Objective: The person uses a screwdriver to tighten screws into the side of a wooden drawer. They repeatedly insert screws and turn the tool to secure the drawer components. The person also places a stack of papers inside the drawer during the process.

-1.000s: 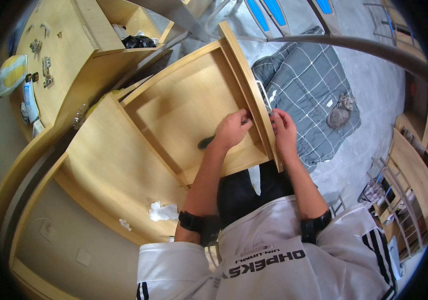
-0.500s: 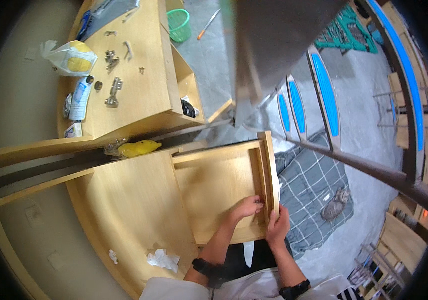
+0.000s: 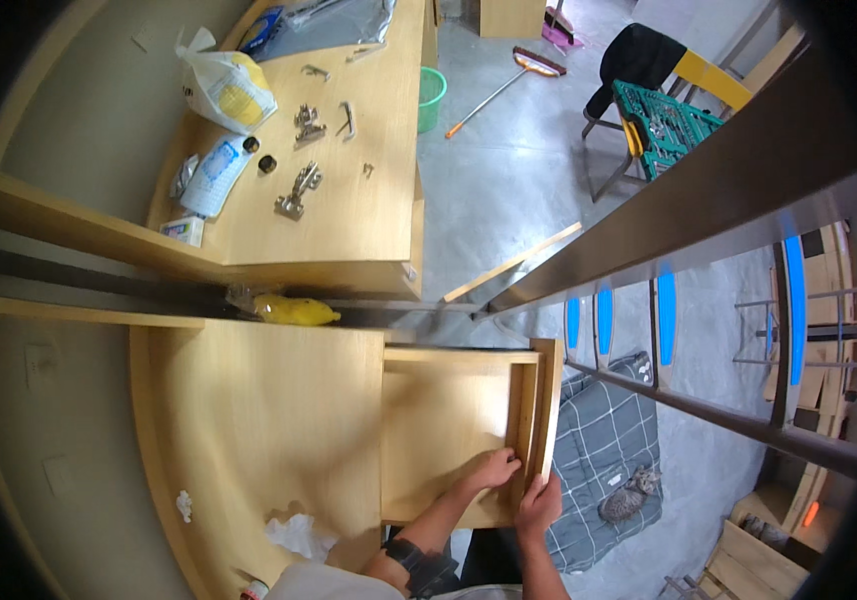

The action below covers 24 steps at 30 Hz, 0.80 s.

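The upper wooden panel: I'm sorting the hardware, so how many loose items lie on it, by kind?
Metal hinges: 2
Black knobs: 2
Bags: 2
Small box: 1
Total: 7

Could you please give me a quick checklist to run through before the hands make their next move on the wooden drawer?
1. Left hand resting inside the drawer, against its front panel: ok.
2. Right hand gripping the front panel's outer edge: ok.
3. Drawer pulled out from the desk: ok.
4. Any tool or screw in the hands: cannot tell.
5. Cat on the grey blanket, apart from the drawer: ok.
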Motion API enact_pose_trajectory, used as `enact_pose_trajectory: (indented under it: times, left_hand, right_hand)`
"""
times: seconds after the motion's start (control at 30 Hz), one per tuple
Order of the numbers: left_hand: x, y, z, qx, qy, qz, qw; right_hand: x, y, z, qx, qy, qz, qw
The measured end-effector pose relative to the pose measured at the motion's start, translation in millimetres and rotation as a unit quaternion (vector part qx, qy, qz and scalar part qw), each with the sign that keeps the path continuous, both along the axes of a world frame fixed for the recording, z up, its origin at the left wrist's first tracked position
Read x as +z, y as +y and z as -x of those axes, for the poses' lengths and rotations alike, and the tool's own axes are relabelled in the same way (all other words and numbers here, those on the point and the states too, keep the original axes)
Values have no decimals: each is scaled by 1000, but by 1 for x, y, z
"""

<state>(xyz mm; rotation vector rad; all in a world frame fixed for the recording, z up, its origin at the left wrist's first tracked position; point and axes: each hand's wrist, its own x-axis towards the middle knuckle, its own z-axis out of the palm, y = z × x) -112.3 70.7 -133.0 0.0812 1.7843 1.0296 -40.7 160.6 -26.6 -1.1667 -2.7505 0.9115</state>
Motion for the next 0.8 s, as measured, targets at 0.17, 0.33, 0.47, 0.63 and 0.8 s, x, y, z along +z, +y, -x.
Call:
enact_pose_trajectory:
  times: [0.17, 0.33, 0.47, 0.63, 0.8]
  left_hand:
    - [23, -2, -4, 44, 45, -22, 998]
    - [34, -14, 5, 46, 60, -64, 995]
    - [49, -13, 15, -38, 92, -10, 995]
    - [98, 0, 42, 75, 153, 20, 985]
    - [147, 2, 65, 318, -91, -150, 932]
  right_hand:
    - [-3, 3, -4, 28, -12, -36, 999]
    - [-8, 4, -6, 34, 1, -33, 999]
    - [-10, 5, -2, -4, -38, -6, 999]
    - [16, -3, 0, 116, 154, -167, 967]
    - [53, -43, -10, 48, 102, 384, 917]
